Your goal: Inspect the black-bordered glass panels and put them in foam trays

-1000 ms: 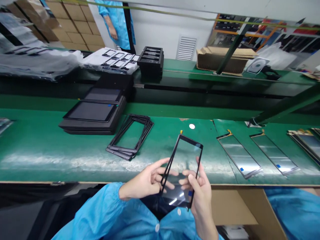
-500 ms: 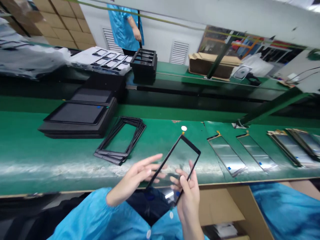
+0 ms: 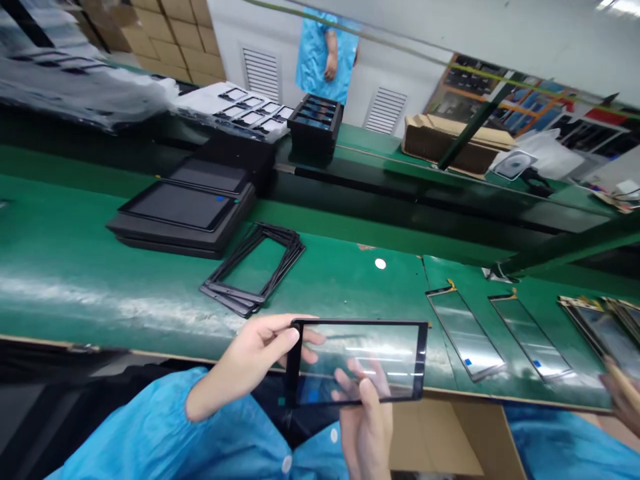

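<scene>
I hold a clear glass touch panel with a black border (image 3: 357, 360) lying crosswise above the near edge of the green belt (image 3: 90, 280). My left hand (image 3: 255, 353) pinches its left short edge with thumb and fingers. My right hand (image 3: 367, 417) supports it from below, thumb on the lower edge and fingers visible through the glass. Both arms wear blue sleeves.
A pile of black frames (image 3: 255, 267) and stacked black trays (image 3: 185, 217) lie on the belt to the left. Two glass panels (image 3: 467, 333) (image 3: 533, 337) and more stacked panels (image 3: 600, 327) lie right. Another person's hand (image 3: 623, 390) is at far right; a person in blue (image 3: 325, 53) stands behind.
The panel has turned from upright and tilted to lying crosswise. My left hand, open half a second ago, now grips its left edge.
</scene>
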A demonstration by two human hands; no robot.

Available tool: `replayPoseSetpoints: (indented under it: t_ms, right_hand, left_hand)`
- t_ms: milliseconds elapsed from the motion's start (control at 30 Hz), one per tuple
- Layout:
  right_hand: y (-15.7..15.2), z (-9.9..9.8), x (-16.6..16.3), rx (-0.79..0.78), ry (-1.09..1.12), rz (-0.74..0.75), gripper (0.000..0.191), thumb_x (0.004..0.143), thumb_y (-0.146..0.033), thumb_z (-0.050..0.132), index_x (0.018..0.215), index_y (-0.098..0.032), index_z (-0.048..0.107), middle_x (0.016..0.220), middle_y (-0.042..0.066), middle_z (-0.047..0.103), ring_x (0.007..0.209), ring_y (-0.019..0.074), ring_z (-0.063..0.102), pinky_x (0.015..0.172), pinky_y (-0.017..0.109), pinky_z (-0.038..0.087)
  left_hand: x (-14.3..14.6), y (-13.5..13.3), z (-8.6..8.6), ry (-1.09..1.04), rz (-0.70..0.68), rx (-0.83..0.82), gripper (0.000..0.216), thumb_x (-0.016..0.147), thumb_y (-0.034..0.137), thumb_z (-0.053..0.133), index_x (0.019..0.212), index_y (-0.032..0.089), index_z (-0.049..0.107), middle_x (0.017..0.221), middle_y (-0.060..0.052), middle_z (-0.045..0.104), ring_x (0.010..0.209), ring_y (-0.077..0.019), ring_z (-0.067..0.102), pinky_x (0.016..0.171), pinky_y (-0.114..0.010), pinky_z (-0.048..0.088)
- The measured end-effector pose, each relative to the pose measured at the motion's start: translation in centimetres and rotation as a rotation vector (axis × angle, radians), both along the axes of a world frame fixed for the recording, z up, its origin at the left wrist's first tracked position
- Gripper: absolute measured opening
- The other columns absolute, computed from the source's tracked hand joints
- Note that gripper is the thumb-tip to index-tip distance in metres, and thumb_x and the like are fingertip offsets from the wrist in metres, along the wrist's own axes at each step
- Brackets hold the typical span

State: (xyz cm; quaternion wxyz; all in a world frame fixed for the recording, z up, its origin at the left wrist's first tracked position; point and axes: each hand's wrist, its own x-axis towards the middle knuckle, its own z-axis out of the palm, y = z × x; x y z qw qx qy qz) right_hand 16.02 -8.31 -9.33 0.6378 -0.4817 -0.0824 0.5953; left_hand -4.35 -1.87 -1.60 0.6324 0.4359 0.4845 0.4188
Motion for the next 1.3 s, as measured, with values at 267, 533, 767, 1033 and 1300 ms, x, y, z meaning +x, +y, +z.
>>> replayPoseSetpoints:
  t_ms: [267, 533, 767, 1033, 1300]
  right_hand:
    - [-0.5, -1.7, 0.6, -0.015, -0.022, 0.027, 0.047, 0.078, -0.045, 0.094, 0.117, -0.027, 0.076, 0.098, 0.004, 0.087, 0.076, 0.0269, 0.085, 0.057, 0.029, 0.065]
    - [-0.1, -1.7, -0.3, 0.060, -0.033, 0.070, 0.039, 0.078, -0.047, 0.094, 0.113, -0.035, 0.080, 0.098, 0.001, 0.088, 0.079, 0.0281, 0.085, 0.058, 0.034, 0.067]
    - [-0.2, -0.9, -1.1, 0.090, -0.113, 0.166, 0.038, 0.071, -0.051, 0.097, 0.102, -0.033, 0.084, 0.091, 0.005, 0.088, 0.074, 0.0322, 0.085, 0.059, 0.042, 0.069]
    - [1.2, 0.9, 0.5, 0.173, -0.183, 0.516, 0.028, 0.085, -0.048, 0.087, 0.108, -0.032, 0.085, 0.093, 0.005, 0.088, 0.075, 0.0262, 0.085, 0.060, 0.033, 0.063]
    - [4.8, 4.1, 2.1, 0.224, -0.401, 0.372, 0.053, 0.091, -0.042, 0.080, 0.138, -0.020, 0.071, 0.088, 0.008, 0.086, 0.071, 0.0245, 0.083, 0.067, 0.034, 0.066]
  left_hand:
    - [0.8, -0.1, -0.3, 0.119, 0.065, 0.018, 0.026, 0.096, 0.037, 0.071, 0.098, 0.017, 0.088, 0.099, -0.010, 0.088, 0.073, -0.0244, 0.085, 0.067, -0.026, 0.066]
    - [-0.3, 1.4, 0.7, 0.466, -0.036, 0.286, 0.045, 0.102, 0.039, 0.064, 0.144, 0.027, 0.072, 0.134, -0.006, 0.080, 0.115, -0.0259, 0.080, 0.097, -0.030, 0.063]
    - [0.3, 3.5, 3.5, 0.748, -0.364, 0.675, 0.031, 0.105, 0.033, 0.060, 0.117, 0.024, 0.087, 0.103, -0.005, 0.088, 0.082, -0.0245, 0.084, 0.076, -0.029, 0.061]
    - [-0.3, 2.4, 1.7, 0.469, -0.313, 0.274, 0.034, 0.100, 0.035, 0.068, 0.132, 0.030, 0.080, 0.125, -0.006, 0.083, 0.107, -0.0281, 0.081, 0.082, -0.028, 0.063]
    - [-0.5, 0.2, 1.0, 0.018, -0.140, -0.067, 0.043, 0.101, 0.049, 0.069, 0.128, 0.015, 0.073, 0.119, -0.021, 0.082, 0.088, -0.0279, 0.083, 0.058, -0.026, 0.064]
